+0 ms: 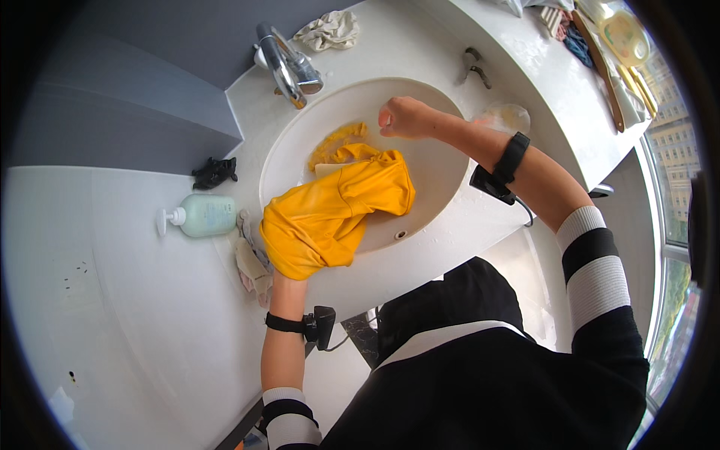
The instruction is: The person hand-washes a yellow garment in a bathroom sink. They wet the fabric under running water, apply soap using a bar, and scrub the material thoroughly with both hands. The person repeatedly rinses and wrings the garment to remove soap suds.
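A yellow garment [337,208] lies bunched across an oval white washbasin [444,169]. My left forearm [289,289] runs up into the garment over the near-left rim. The cloth covers my left hand entirely, so its fingers cannot be seen. Part of the yellow cloth, with a ruffled edge [334,140], lies low in the bowl. A pale flat edge [329,169] shows beside the folds. Over the far right side of the bowl hangs my right hand [404,117], curled into a fist and apart from the cloth. Nothing shows in its grip.
A chrome faucet [287,70] rises behind the basin, with a crumpled whitish cloth [329,31] nearby. To the left are a pale green pump bottle [208,215], a small black object [215,172] and cloths [250,259]. A raised white ledge [540,62] bounds the right.
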